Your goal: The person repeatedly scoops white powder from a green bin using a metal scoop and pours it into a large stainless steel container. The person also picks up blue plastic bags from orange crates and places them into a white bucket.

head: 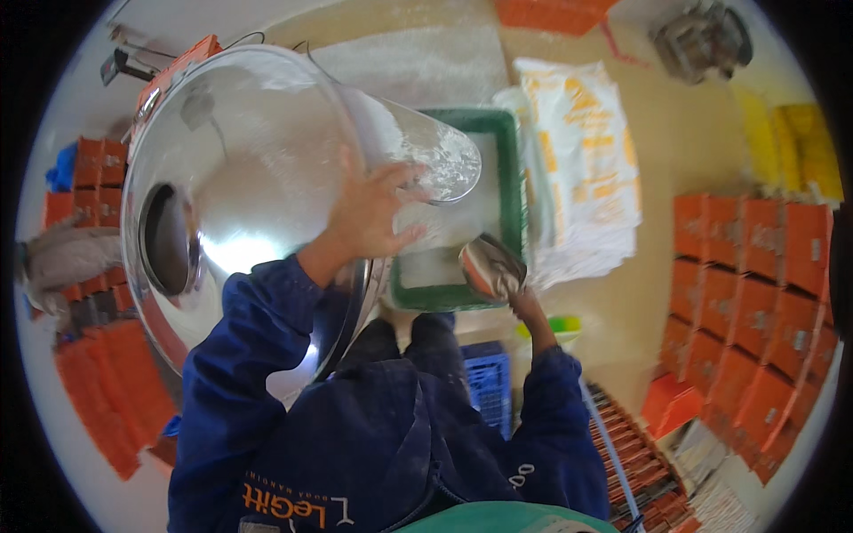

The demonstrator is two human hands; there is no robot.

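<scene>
My left hand, fingers spread, is at the side of a large shiny metal drum, close below its powder-dusted metal spout; whether it touches the metal I cannot tell. In my right hand is the handle of a metal scoop. The scoop is over the near right corner of a green plastic tub that holds white powder. The spout reaches over this tub. A round opening shows in the drum's left face.
Printed white sacks are stacked right of the tub. Orange bins stand farther right. A blue crate lies beside my legs, near a bright green container. Orange crates and a metal machine are farther off.
</scene>
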